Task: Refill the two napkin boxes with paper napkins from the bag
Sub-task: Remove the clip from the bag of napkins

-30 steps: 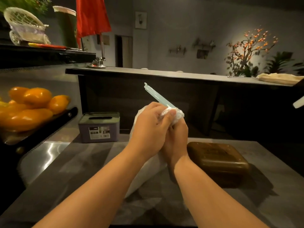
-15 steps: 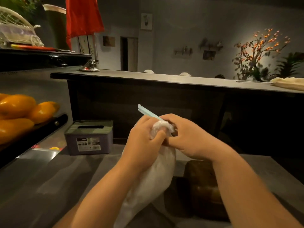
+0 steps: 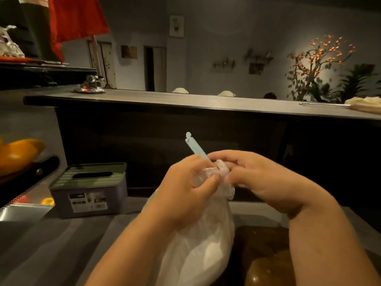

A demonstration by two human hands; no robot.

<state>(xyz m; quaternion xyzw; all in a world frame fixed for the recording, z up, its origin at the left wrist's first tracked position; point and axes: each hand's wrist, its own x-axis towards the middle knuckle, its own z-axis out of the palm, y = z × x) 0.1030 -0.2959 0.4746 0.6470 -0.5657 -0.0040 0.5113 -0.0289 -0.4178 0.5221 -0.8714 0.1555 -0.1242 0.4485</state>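
bag neck gripped by left hand, pinched by right hand | purple box lower left, label unreadable | brown box partly hidden

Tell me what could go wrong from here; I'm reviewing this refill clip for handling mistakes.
1. The light blue sealing clip sits on the bunched neck of the white plastic bag, pinched by the left hand and right hand; it could spring off or the thin plastic might tear.
2. The bag stands upright beside the brown napkin box; it could tip once released.
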